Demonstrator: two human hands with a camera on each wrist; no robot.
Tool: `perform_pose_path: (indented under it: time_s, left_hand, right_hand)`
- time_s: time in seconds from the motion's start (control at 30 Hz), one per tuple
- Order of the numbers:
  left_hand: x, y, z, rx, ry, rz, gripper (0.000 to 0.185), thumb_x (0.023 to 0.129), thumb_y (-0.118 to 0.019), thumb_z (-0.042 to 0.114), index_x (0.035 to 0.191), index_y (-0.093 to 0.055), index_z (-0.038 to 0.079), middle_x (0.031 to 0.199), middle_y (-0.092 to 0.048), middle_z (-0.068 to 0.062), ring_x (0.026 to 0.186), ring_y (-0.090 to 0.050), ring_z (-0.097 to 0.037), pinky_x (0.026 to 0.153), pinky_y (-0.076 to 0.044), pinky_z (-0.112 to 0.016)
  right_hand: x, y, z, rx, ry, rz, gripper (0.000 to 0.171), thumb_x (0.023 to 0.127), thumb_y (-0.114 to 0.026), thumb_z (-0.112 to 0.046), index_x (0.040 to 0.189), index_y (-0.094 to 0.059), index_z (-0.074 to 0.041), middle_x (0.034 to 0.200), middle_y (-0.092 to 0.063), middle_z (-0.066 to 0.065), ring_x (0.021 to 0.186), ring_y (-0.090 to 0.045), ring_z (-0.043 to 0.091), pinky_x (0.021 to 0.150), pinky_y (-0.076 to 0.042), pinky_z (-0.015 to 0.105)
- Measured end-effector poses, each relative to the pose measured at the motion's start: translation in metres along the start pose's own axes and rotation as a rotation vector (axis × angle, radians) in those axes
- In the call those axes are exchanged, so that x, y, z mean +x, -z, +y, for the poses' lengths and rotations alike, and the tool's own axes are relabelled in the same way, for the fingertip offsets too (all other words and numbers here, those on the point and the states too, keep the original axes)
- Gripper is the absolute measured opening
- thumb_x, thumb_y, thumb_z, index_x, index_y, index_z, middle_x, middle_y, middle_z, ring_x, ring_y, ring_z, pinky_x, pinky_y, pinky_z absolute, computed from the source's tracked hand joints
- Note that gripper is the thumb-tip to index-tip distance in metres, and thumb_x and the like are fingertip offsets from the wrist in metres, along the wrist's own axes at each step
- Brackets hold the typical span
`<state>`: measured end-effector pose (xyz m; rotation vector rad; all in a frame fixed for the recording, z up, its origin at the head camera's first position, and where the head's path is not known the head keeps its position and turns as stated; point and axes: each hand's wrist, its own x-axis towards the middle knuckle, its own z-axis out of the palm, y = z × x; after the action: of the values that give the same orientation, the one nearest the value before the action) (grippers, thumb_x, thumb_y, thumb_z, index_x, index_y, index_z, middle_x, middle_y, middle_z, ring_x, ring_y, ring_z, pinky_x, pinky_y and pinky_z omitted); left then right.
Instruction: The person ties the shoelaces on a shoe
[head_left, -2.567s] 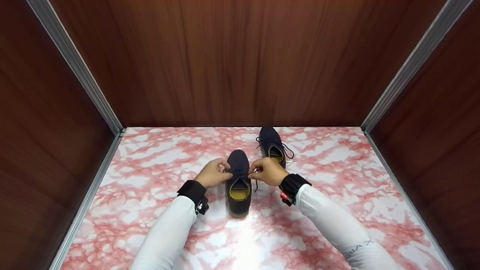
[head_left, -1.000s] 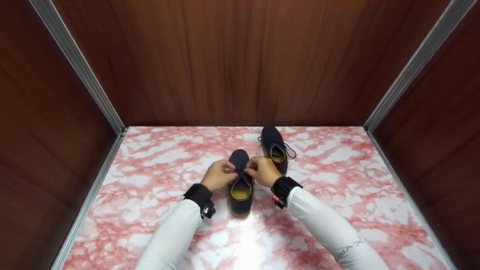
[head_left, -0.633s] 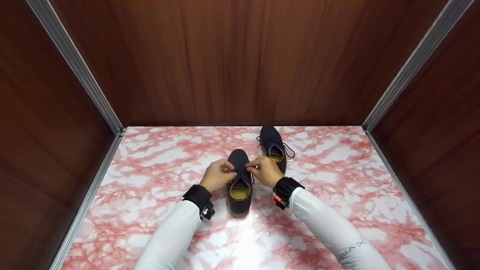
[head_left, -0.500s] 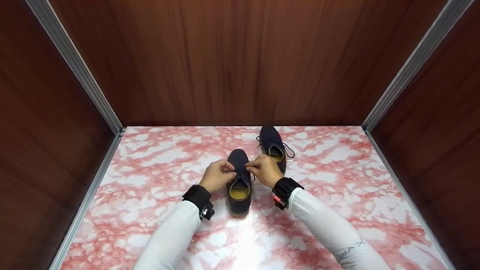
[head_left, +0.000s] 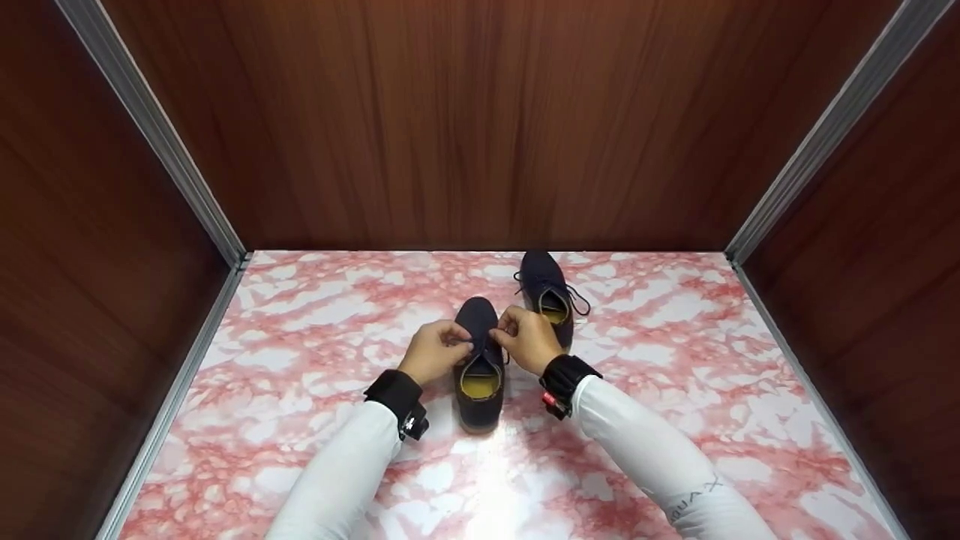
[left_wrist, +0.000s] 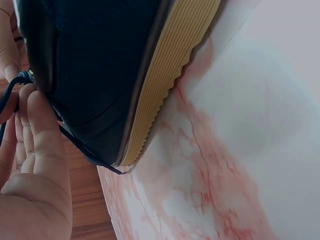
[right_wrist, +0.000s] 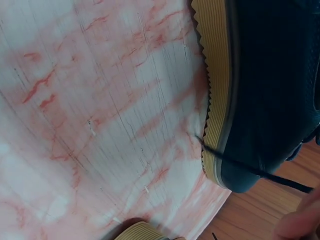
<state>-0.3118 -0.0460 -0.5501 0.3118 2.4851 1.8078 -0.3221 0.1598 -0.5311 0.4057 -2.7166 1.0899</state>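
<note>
Both hands are pinching lace over the near shoe (head_left: 478, 360). On the left, the left hand (head_left: 433, 350) is sitting against that shoe's left flank with its fingers curled in, its grip closing on a dark strand of lace (left_wrist: 15, 95) at the eyelets; the left wrist view is showing the strand passing between fingertip and thumb, with more of it trailing down the shoe's side toward the ribbed tan sole (left_wrist: 167, 80). In the middle, the near shoe is standing upright on the pink-veined surface (head_left: 300, 360), toe pointing away from the person, its yellow insole showing at the open collar. To its right, the right hand (head_left: 527, 339) is mirroring the left, its grip narrowing on the other end of lace above the tongue; the right wrist view is catching only a blurred fingertip and a taut strand (right_wrist: 260, 172) crossing the shoe's toe, so how the fingers are lying there I cannot tell from that view. Further right and back, the far shoe (head_left: 547, 294) is standing apart from the hands, its lace ends lying loose beside it, near the brown back wall (head_left: 480, 127).

Judging by this, the tying of the near shoe is under way: both ends are taken up and drawn in over the tongue, but no finished bow is showing between the hands. The far shoe looks untied, so it seems to be waiting its turn.
</note>
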Motion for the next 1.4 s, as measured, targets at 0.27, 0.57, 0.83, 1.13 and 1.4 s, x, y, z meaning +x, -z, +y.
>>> perform_pose_path:
  time_s: [0.27, 0.57, 0.83, 1.13, 1.4]
  left_hand:
    - [-0.0006, -0.0005, -0.0011, -0.008, 0.012, -0.005, 0.010, 0.089, -0.075, 0.000, 0.098, -0.073, -0.003, 0.090, -0.076, -0.016, 0.072, -0.065, -0.006, 0.065, -0.057, -0.021]
    - [-0.0012, -0.0006, -0.0005, -0.030, 0.027, 0.001, 0.010, 0.089, -0.074, 0.000, 0.097, -0.070, -0.003, 0.087, -0.075, -0.012, 0.073, -0.066, -0.006, 0.065, -0.060, -0.023]
    - [-0.0012, -0.0005, -0.0008, 0.006, -0.005, -0.011, 0.007, 0.090, -0.075, 0.001, 0.096, -0.073, 0.001, 0.093, -0.077, -0.014, 0.078, -0.069, -0.008, 0.069, -0.061, -0.024]
    - [-0.0016, -0.0001, -0.0039, 0.083, -0.086, -0.001, 0.005, 0.090, -0.077, 0.004, 0.095, -0.075, 0.004, 0.091, -0.077, -0.012, 0.078, -0.066, -0.008, 0.069, -0.055, -0.021]
    - [-0.0013, 0.0002, -0.0068, 0.110, -0.109, -0.004, 0.005, 0.090, -0.077, 0.006, 0.095, -0.076, 0.006, 0.090, -0.077, -0.009, 0.079, -0.065, -0.006, 0.074, -0.053, -0.020]
  right_hand:
    - [-0.0009, -0.0037, 0.0015, -0.029, 0.042, 0.000, 0.019, 0.088, -0.084, -0.017, 0.081, -0.068, -0.011, 0.064, -0.062, -0.002, 0.060, -0.052, 0.006, 0.060, -0.043, 0.025]
    - [-0.0022, -0.0063, 0.0023, -0.070, 0.123, -0.045, 0.010, 0.088, -0.084, -0.016, 0.080, -0.080, -0.012, 0.072, -0.075, 0.000, 0.064, -0.060, 0.006, 0.064, -0.050, 0.024]
    - [-0.0013, -0.0028, 0.0000, -0.088, 0.184, -0.059, 0.005, 0.087, -0.085, -0.014, 0.089, -0.085, -0.009, 0.087, -0.081, 0.007, 0.081, -0.075, 0.018, 0.075, -0.062, 0.036]
    - [-0.0070, -0.0015, 0.0010, -0.122, 0.229, -0.094, 0.017, 0.091, -0.080, -0.012, 0.105, -0.083, -0.004, 0.084, -0.071, 0.012, 0.082, -0.065, 0.025, 0.076, -0.056, 0.036]
    - [-0.0051, -0.0040, 0.0026, -0.067, 0.119, -0.030, 0.014, 0.082, -0.089, -0.018, 0.093, -0.086, -0.010, 0.088, -0.080, 0.008, 0.080, -0.073, 0.019, 0.073, -0.059, 0.032]
